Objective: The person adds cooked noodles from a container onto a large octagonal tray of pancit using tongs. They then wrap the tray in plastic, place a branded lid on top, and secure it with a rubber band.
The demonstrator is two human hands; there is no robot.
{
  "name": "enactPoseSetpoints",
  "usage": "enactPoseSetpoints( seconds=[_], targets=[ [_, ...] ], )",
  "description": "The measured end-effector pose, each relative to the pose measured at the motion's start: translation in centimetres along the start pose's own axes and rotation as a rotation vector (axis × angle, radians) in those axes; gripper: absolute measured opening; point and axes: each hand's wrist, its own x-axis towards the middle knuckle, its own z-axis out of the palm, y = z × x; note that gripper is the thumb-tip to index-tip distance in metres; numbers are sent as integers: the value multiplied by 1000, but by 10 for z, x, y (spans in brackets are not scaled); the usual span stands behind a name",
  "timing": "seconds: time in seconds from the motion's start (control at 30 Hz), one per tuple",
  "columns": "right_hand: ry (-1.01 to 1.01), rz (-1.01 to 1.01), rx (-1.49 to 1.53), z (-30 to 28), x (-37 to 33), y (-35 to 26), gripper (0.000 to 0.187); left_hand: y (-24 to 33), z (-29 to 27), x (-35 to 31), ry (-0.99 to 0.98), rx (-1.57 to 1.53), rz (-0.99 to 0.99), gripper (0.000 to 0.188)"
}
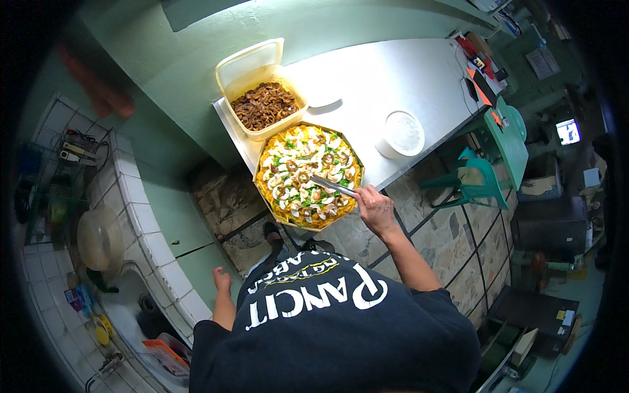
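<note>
My right hand (376, 209) is closed around metal tongs (335, 187), whose tips reach into the food near the middle of an eight-sided tray (259, 190). Yellow-orange noodles fill the tray, topped with white egg slices, chopped greens and brownish rings. Whether the tips pinch a piece is too small to tell. My left hand (223, 280) hangs low at my side, away from the table, its fingers loosely apart and seemingly empty. Just behind the tray, a pale yellow plastic tub (287, 122) holds dark brown crispy pieces (265, 106), with its lid (250, 64) leaning against the wall.
A round white tub (400, 134) stands right of the tray on the white table (393, 72). The tray overhangs the table's near edge. A green chair (472, 180) and green table (508, 144) stand to the right. A tiled counter with a sink (137, 288) lies left.
</note>
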Motion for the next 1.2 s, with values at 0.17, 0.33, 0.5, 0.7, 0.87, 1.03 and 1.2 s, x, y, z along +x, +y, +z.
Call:
enactPoseSetpoints(
  seconds=[0.17, 0.33, 0.5, 0.7, 0.87, 1.03, 1.2],
  targets=[
    [-42, 46, -12, 3, 11, -10, 16, 17, -3, 0, -31, 25, 186, 1],
    [19, 114, 72, -20, 5, 1, 15, 23, -6, 2, -122, -103, 61, 13],
    [75, 216, 186, -35, -8, 12, 13, 13, -4, 11, -146, -65, -56, 11],
    [-20, 112, 39, -30, -20, 11, 14, 13, 0, 17, -95, -13, 29, 10],
    [71, 6, -205, -34, -18, 16, 13, 22, -5, 10, -162, 43, 63, 10],
    [-4, -39, -260, -29, -16, 16, 12, 19, -6, 5, -194, 2, 30, 7],
    [83, 117, -65, -35, -16, 19, 14, 13, -7, 1, -189, -12, -46, 6]
  ],
)
